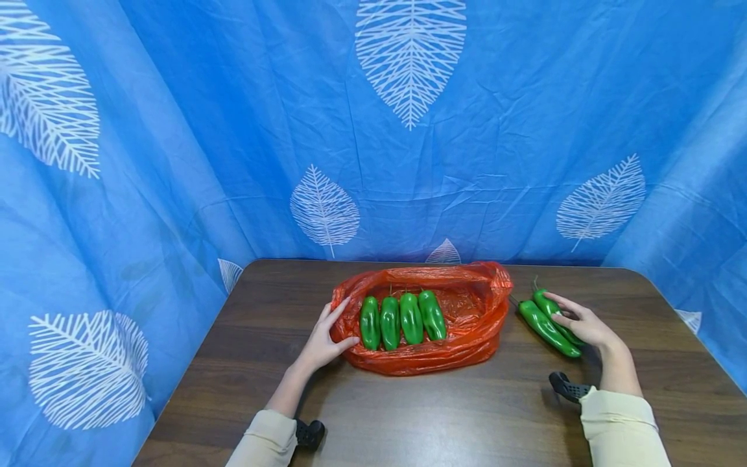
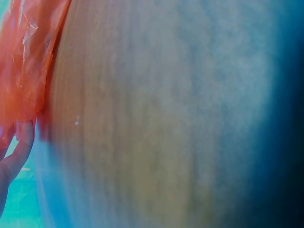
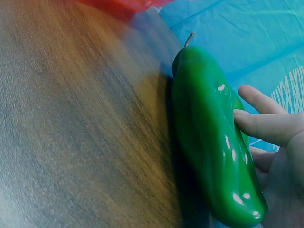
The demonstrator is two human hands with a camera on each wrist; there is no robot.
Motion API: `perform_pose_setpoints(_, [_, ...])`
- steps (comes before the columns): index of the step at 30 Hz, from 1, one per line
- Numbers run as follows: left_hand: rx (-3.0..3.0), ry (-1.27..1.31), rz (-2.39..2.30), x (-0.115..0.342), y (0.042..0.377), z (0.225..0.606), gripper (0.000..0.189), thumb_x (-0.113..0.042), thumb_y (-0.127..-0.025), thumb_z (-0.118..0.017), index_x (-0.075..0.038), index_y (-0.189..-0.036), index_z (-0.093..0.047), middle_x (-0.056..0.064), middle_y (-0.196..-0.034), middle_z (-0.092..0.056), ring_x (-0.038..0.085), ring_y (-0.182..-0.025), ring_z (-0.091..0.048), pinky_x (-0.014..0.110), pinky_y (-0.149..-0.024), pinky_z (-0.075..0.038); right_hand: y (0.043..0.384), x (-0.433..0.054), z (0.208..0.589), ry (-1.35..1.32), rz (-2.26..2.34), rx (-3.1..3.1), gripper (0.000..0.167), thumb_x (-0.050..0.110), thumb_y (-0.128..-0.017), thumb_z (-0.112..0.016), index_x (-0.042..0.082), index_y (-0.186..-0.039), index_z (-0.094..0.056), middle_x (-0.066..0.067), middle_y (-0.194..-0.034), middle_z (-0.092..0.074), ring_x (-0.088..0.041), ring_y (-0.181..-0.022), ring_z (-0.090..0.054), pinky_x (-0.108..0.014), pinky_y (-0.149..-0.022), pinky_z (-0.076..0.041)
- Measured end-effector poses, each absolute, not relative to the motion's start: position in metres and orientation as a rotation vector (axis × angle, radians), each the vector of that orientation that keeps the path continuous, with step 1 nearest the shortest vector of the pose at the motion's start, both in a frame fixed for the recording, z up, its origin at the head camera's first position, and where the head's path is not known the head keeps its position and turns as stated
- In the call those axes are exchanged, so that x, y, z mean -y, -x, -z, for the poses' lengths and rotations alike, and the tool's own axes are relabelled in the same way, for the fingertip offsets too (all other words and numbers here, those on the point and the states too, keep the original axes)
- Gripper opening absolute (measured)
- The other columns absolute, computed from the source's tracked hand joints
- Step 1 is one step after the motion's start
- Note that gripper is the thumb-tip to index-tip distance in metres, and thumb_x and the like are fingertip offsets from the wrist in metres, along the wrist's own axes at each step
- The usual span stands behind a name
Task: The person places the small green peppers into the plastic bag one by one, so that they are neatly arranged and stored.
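Blue curtain (image 1: 262,97), white leaf prints (image 1: 411,55); brown wood-grain table (image 1: 438,421).

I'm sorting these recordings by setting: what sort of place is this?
Likely a curtained recording spot: blue leaf-print fabric hangs behind and beside a wood-grain table, and a black device shows at each wrist.

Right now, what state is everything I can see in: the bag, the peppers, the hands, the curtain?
Red bag: mouth open upward, sides slumped.
Four green peppers: whole, lying side by side inside the bag.
Left loose pepper: whole, outside the bag.
Right loose pepper: outside the bag, partly hidden.
Left hand: at the bag's left edge, fingers spread.
Right hand: fingers at the right loose pepper.
Blue curtain: hanging, creased.
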State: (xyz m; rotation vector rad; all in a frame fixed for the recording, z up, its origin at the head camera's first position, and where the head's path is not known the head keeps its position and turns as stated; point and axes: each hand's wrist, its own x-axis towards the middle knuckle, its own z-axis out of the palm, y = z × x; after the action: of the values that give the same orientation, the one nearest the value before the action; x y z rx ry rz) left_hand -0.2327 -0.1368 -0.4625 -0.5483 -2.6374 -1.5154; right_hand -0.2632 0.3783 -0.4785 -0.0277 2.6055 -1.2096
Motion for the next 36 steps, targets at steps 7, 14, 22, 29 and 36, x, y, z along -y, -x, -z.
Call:
perform_pose_setpoints(7, [2.650,0.517,1.492,0.143,0.247,0.492,0.077,-0.014,-0.075,-0.074,-0.017,-0.142,-0.036,0.014,-0.141,-0.029,0.036,-0.128,-0.031,0.056,-0.096,-0.035,0.263,-0.379,0.479,-0.004,1.194,-2.575,0.064,0.036,-0.095,-0.044,0.006,-0.145,-0.017,-0.040,-0.137,-0.016,-0.054,-0.118,-0.025,-0.065,-0.087,-0.030])
perform_pose_setpoints(14, [2.638,0.535,1.495,0.145,0.247,0.494,0.077,-0.020,-0.075,-0.075,-0.022,-0.141,-0.036,0.012,-0.141,-0.030,0.035,-0.128,-0.031,0.056,-0.096,-0.036,0.260,-0.380,0.479,-0.026,1.244,-2.573,0.065,0.033,-0.094,-0.048,0.002,-0.143,-0.019,-0.042,-0.135,-0.017,-0.055,-0.119,-0.022,-0.065,-0.090,-0.028])
perform_pose_setpoints(22, [2.626,0.549,1.480,0.145,0.248,0.494,0.077,-0.019,-0.075,-0.075,-0.020,-0.141,-0.036,0.012,-0.139,-0.031,0.035,-0.127,-0.032,0.055,-0.096,-0.036,0.258,-0.381,0.484,-0.037,1.264,-2.644,0.063,0.032,-0.092,-0.052,-0.001,-0.139,-0.028,-0.040,-0.134,-0.020,-0.053,-0.117,-0.026,-0.065,-0.089,-0.028])
perform_pose_setpoints(29, [2.623,0.553,1.478,0.144,0.248,0.493,0.077,-0.018,-0.074,-0.075,-0.020,-0.141,-0.037,0.013,-0.140,-0.031,0.035,-0.128,-0.031,0.055,-0.097,-0.035,0.256,-0.383,0.485,-0.115,1.259,-2.681,0.067,0.037,-0.090,-0.054,-0.001,-0.139,-0.029,-0.041,-0.133,-0.020,-0.055,-0.118,-0.023,-0.065,-0.088,-0.029])
perform_pose_setpoints(36, [2.633,0.539,1.482,0.140,0.239,0.478,0.076,-0.010,-0.075,-0.074,-0.012,-0.141,-0.036,0.017,-0.139,-0.031,0.038,-0.126,-0.032,0.057,-0.097,-0.035,0.255,-0.386,0.486,-0.172,1.258,-2.687,0.069,0.042,-0.090,-0.052,0.002,-0.141,-0.028,-0.041,-0.136,-0.018,-0.055,-0.122,-0.019,-0.068,-0.091,-0.024])
